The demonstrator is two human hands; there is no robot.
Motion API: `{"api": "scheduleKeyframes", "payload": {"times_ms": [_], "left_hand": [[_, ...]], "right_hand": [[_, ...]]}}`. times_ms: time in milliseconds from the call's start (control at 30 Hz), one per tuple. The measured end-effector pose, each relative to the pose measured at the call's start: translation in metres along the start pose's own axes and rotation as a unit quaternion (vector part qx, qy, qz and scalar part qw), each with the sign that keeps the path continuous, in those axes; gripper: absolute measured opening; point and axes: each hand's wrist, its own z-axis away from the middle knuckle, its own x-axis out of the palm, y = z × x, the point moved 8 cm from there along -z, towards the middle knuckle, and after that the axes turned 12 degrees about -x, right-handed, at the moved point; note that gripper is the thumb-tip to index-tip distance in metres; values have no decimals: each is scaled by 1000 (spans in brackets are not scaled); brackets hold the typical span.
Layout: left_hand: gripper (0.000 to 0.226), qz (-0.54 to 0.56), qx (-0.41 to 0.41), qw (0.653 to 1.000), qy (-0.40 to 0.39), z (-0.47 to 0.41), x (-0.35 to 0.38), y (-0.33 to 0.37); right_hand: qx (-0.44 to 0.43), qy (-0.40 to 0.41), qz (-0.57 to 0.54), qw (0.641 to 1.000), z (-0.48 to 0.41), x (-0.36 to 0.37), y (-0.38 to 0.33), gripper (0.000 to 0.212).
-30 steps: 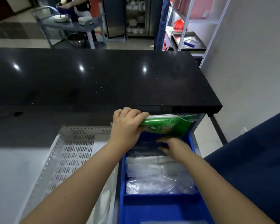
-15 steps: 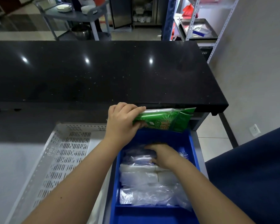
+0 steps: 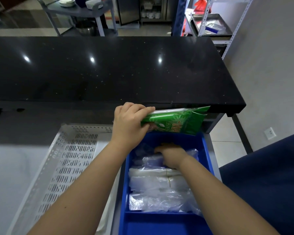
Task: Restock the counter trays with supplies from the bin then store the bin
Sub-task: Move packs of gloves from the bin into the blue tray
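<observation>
A glossy black counter (image 3: pixel 109 70) shows three bright light spots. Beyond it, a grey cart (image 3: pixel 78 12) with plates (image 3: pixel 66 1) stands on pale floor tiles (image 3: pixel 143 32). A metal shelf rack (image 3: pixel 219 41) lines the plain right wall (image 3: pixel 270 65).

Showed glossy, speckled black counter top (image 3: pixel 109 70) (ceiling lights mirrored), shiny green plastic packet (image 3: pixel 176 122), crinkled clear plastic bags (image 3: pixel 159 187), smooth blue plastic bin (image 3: pixel 206 150), matt white perforated tray (image 3: pixel 71 163).

I count one left hand (image 3: pixel 129 122), one right hand (image 3: pixel 172 156), one blue bin (image 3: pixel 176 139), one green packet (image 3: pixel 178 122) above it, one white perforated tray (image 3: pixel 71 158) beside it, and about four clear bag bundles (image 3: pixel 158 184) inside.
</observation>
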Motion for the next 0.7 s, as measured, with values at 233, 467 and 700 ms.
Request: {"api": "scheduleKeyframes", "payload": {"times_ms": [233,467,700], "left_hand": [[50,-4,-16,1000,-9,3,-7,-7],[50,3,-11,999,-38,13,-5,7],[46,-6,-7,996,-93,22,12,21]], "right_hand": [[1,75,-12,997,11,-18,-5,42],[-25,203,86,975,56,-56,-44,36],[-22,260,103,960,118,-58,-59,34]]}}
